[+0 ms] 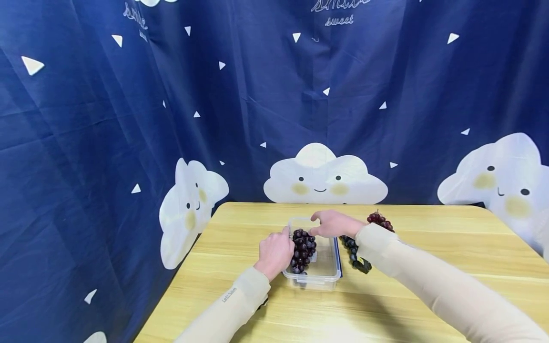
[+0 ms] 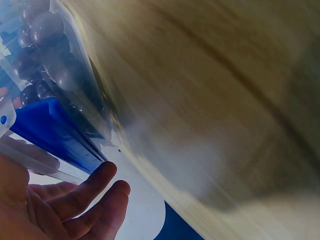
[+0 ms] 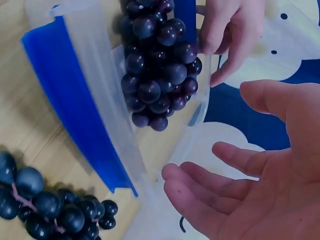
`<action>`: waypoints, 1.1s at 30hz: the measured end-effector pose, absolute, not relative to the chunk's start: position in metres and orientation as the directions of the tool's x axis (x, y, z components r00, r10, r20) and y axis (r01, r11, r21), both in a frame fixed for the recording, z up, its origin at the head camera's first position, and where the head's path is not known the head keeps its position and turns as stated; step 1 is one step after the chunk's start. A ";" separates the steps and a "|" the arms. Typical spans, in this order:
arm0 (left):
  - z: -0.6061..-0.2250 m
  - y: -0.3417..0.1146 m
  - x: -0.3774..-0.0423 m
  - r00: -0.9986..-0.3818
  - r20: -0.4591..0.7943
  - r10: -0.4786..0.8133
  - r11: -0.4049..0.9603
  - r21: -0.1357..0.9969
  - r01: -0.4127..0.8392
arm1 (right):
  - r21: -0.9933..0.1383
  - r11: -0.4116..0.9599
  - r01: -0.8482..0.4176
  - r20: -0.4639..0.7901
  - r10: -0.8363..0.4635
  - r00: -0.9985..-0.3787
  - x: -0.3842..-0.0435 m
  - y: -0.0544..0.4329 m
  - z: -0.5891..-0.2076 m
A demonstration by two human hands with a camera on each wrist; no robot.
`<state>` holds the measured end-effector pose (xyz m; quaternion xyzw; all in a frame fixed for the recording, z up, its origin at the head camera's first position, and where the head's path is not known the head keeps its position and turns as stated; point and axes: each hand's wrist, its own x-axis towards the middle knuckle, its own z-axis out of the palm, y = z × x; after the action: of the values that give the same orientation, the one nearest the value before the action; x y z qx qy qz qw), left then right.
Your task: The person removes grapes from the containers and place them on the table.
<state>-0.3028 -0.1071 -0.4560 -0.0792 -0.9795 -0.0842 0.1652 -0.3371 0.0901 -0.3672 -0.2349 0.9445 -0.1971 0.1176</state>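
A clear plastic food container point(image 1: 315, 281) with blue side latches point(image 3: 75, 100) stands on the table. Inside lies a bunch of dark purple grapes point(image 1: 302, 251), along the container's left side. My left hand point(image 1: 276, 251) holds the container's left rim, its thumb and fingers on either side of the edge; the wrist view shows its fingertips point(image 2: 102, 172) near the lowered blue latch. Over the far right part of the container is my right hand point(image 1: 333, 224), with fingers point(image 3: 230, 157) spread and nothing in them.
Right of the container, a bunch of black grapes point(image 3: 55, 210) lies on the table, partly under my right arm. A red grape bunch point(image 1: 380, 220) sits farther back, partly behind the sleeve. A navy curtain point(image 1: 274, 114) with white clouds hangs behind the table point(image 1: 446, 247).
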 end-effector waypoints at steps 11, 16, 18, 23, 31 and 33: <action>-0.458 -0.108 -0.303 -0.934 0.337 0.122 0.977 0.127 0.174 | -0.400 0.832 -0.384 -0.180 -0.482 -0.857 -0.345 0.066 -0.379; -0.458 -0.108 -0.302 -0.934 0.336 0.121 0.976 0.129 0.173 | -0.431 0.840 -0.328 -0.226 -0.453 -0.862 -0.350 0.063 -0.383; -0.458 -0.108 -0.302 -0.934 0.336 0.121 0.976 0.130 0.173 | -0.456 0.841 -0.289 -0.256 -0.436 -0.863 -0.353 0.062 -0.385; -0.457 -0.108 -0.303 -0.931 0.344 0.123 0.976 0.126 0.175 | -0.487 0.848 -0.210 -0.323 -0.398 -0.859 -0.360 0.059 -0.390; -0.459 -0.108 -0.303 -0.919 0.372 0.134 0.975 0.116 0.189 | -0.473 0.865 -0.169 -0.368 -0.368 -0.854 -0.367 0.053 -0.394; -0.459 -0.108 -0.303 -0.917 0.377 0.133 0.975 0.117 0.189 | -0.461 0.873 -0.160 -0.383 -0.358 -0.852 -0.368 0.050 -0.395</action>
<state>-0.3033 -0.1079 -0.4587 -0.0824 -0.9760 -0.0757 0.1869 -0.3679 0.0500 -0.3946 -0.1379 0.9388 -0.2109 0.2348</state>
